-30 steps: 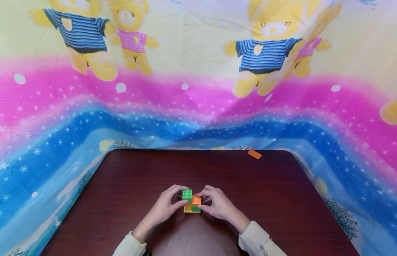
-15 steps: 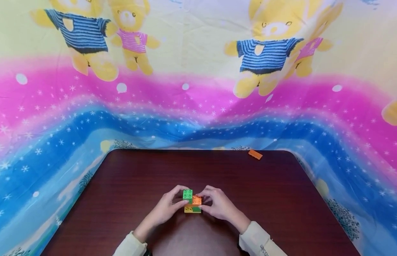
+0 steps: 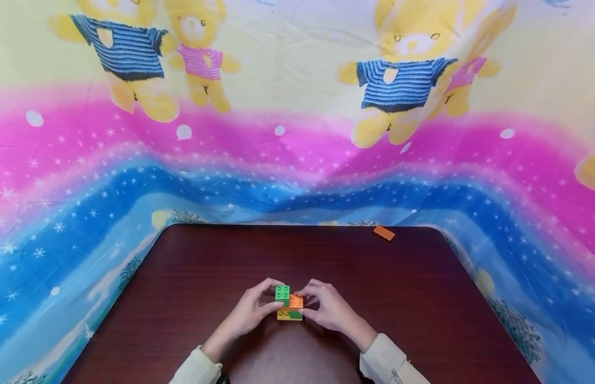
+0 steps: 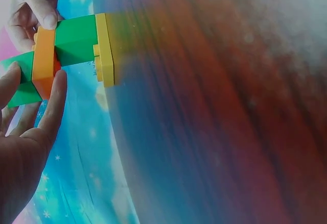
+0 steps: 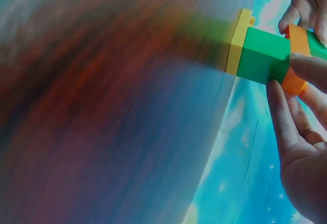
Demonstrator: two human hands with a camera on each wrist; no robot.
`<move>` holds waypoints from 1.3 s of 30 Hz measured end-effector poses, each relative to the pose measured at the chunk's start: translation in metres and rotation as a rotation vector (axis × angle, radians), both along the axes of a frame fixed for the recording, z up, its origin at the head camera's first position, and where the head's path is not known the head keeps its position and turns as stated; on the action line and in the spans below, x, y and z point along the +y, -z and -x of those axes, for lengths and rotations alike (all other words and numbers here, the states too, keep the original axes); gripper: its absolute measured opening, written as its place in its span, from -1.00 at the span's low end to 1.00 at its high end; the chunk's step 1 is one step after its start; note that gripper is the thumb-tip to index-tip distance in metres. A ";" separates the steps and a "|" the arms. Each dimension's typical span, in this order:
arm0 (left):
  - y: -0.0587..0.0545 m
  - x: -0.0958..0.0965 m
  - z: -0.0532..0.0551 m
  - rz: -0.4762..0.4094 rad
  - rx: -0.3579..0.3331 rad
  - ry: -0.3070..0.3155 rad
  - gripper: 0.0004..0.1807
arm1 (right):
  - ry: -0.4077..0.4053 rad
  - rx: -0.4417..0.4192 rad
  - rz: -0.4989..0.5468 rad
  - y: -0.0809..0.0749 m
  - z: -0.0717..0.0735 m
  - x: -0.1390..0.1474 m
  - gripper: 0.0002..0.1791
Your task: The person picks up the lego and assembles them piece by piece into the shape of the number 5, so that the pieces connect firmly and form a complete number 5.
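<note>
A small stack of toy building bricks stands on the table between both hands. Its base is a thin yellow plate [image 4: 106, 55], with a green brick [image 5: 261, 55] on the right half. Across that lies an orange brick [image 3: 296, 302], and a lighter green brick [image 3: 282, 293] sits on the orange one's left end. My left hand [image 3: 253, 305] grips the upper green brick between thumb and fingers, one fingertip reaching the orange brick's side. From the right, my right hand [image 3: 328, 305] pinches the orange brick, with a fingertip right at the lower green brick in the right wrist view.
The dark reddish-brown table [image 3: 220, 256] has rounded far corners. Near its far right edge lies a loose orange brick [image 3: 384, 233]. A curtain [image 3: 297, 149] printed with bears hangs behind and around the table.
</note>
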State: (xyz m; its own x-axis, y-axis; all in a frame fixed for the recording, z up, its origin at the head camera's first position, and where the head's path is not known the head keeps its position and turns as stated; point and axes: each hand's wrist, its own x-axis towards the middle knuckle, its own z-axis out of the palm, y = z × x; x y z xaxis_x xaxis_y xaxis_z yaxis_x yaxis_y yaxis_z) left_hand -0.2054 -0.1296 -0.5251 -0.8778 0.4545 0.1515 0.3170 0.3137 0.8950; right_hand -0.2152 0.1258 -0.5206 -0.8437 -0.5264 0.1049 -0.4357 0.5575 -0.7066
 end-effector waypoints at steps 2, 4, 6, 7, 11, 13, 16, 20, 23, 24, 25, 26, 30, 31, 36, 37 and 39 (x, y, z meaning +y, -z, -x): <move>0.000 0.001 0.000 0.001 0.003 0.001 -0.64 | -0.001 0.001 0.001 0.000 0.000 0.000 -0.57; 0.000 0.001 0.000 0.004 0.009 0.001 -0.64 | -0.002 0.010 0.001 0.001 0.000 0.001 -0.58; 0.001 0.001 0.001 0.005 0.014 0.002 -0.64 | -0.006 0.021 0.001 0.002 0.001 0.001 -0.58; 0.001 0.002 0.001 0.002 0.014 0.003 -0.64 | -0.006 0.024 0.000 0.002 0.001 0.002 -0.58; 0.000 0.002 0.002 -0.002 0.006 -0.006 -0.64 | -0.007 0.032 -0.002 0.002 0.003 0.002 -0.58; -0.001 0.002 0.002 -0.001 -0.001 -0.015 -0.64 | -0.007 0.030 -0.003 0.002 0.004 0.002 -0.57; -0.002 0.003 0.001 0.001 -0.013 -0.021 -0.64 | -0.006 0.022 -0.003 0.001 0.004 0.002 -0.56; -0.004 0.003 -0.002 0.012 -0.034 -0.022 -0.64 | -0.008 0.012 -0.004 0.001 0.003 0.002 -0.56; -0.005 0.005 -0.005 0.015 -0.052 -0.031 -0.64 | -0.011 0.011 -0.003 0.000 0.002 0.001 -0.57; -0.005 0.005 -0.006 0.011 -0.056 -0.034 -0.63 | -0.010 0.012 -0.003 0.000 0.002 0.002 -0.57; -0.005 0.006 -0.006 0.000 -0.066 -0.040 -0.63 | -0.008 0.012 -0.003 0.000 0.002 0.002 -0.57; -0.006 0.007 -0.008 -0.028 -0.087 -0.040 -0.62 | -0.007 0.012 -0.003 0.000 0.002 0.002 -0.57; -0.008 0.011 -0.012 -0.145 -0.178 -0.063 -0.60 | -0.010 0.011 0.001 0.000 0.002 0.002 -0.57; -0.009 0.011 -0.014 -0.167 -0.199 -0.073 -0.59 | -0.012 0.009 0.004 0.000 0.002 0.002 -0.57; -0.007 0.015 -0.017 -0.199 -0.218 -0.106 -0.58 | -0.010 0.004 0.007 0.002 0.002 0.002 -0.57; -0.006 0.016 -0.017 -0.203 -0.223 -0.107 -0.58 | -0.010 0.005 0.008 0.002 0.002 0.002 -0.57; -0.005 0.016 -0.017 -0.202 -0.228 -0.111 -0.58 | -0.012 0.008 0.010 0.003 0.002 0.003 -0.57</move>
State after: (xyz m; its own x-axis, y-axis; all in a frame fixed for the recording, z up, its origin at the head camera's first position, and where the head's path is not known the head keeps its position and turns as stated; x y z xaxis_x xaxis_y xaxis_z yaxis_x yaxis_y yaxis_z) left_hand -0.1888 -0.1139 -0.5204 -0.9420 0.3349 0.0224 0.0747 0.1442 0.9867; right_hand -0.2171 0.1283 -0.5231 -0.8365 -0.5353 0.1170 -0.4481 0.5455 -0.7083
